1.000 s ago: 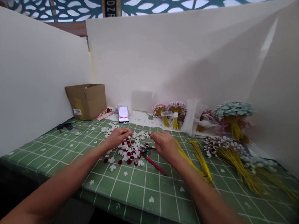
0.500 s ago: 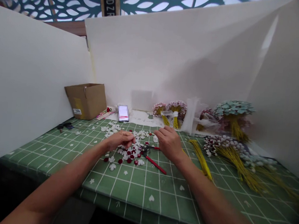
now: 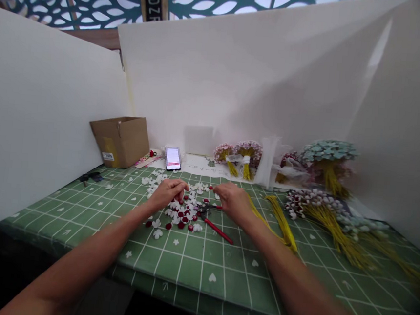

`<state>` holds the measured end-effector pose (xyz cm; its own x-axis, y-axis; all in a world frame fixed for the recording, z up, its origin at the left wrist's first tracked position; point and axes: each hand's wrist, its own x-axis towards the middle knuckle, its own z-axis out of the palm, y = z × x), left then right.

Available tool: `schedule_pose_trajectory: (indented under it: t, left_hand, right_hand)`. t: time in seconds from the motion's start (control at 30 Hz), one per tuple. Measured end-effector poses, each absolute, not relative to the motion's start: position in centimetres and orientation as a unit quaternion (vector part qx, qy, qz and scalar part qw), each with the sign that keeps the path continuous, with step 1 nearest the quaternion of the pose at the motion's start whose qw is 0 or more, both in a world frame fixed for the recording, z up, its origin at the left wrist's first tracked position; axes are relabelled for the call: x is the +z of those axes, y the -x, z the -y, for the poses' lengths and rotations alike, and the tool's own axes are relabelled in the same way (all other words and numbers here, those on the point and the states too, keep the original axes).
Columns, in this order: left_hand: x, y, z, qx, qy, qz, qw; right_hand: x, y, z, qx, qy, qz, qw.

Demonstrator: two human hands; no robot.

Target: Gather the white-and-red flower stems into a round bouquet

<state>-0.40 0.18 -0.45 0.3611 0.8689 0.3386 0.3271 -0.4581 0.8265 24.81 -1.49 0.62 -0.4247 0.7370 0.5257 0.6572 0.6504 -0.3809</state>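
My left hand [image 3: 170, 193] is closed in a pinch over the left side of a loose pile of white flower petals [image 3: 191, 205] and dark red round pieces [image 3: 181, 225]. Anything between its fingertips is too small to make out. To the right of the pile, my right hand [image 3: 231, 201] has its fingers curled together, and what they hold is hidden. Red-handled pliers [image 3: 218, 230] lie on the green cloth below the right hand. Thin yellow stems [image 3: 280, 220] lie beside the right wrist, some passing partly behind it.
Bunches of white and dark red flowers [image 3: 312, 201] lie at the right. Behind stand pink bunches [image 3: 247, 153] and a pale blue bunch [image 3: 330, 152]. A cardboard box [image 3: 123, 142], a phone [image 3: 173, 159] and dark keys [image 3: 90, 177] are at the left and back.
My left hand has risen slightly. The right hand has shifted a little left and down, and more of the yellow stems shows behind its wrist.
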Motion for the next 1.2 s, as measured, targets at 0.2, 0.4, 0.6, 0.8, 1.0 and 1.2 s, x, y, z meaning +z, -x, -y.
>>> schedule_pose_trajectory:
  t: [0.2, 0.4, 0.6, 0.8, 1.0, 1.2]
  left_hand:
    - [-0.3, 0.6, -0.4, 0.392, -0.697, -0.392, 0.455]
    - [0.3, 0.9, 0.1, 0.465, -0.809, -0.351, 0.078]
    - [0.1, 0.6, 0.2, 0.332, -0.786, -0.370, 0.367]
    - [-0.2, 0.8, -0.4, 0.404, -0.754, -0.401, 0.327]
    - [-0.1, 1.1, -0.4, 0.460, -0.814, -0.354, 0.026]
    - [-0.1, 0.5, 0.2, 0.348, -0.762, -0.392, 0.381]
  right_hand:
    - [1.2, -24.4, 2.3, 0.036, 0.408, 0.842, 0.351]
    - [-0.1, -24.4, 1.2, 0.119, 0.365, 0.874, 0.298]
    - [1.0, -25.3, 1.4, 0.024, 0.422, 0.833, 0.357]
    - [1.0, -24.6, 2.1, 0.028, 0.407, 0.838, 0.362]
    - [-0.5, -24.2, 1.0, 0.113, 0.376, 0.863, 0.317]
    - [0.8, -24.8, 1.6, 0.033, 0.432, 0.824, 0.366]
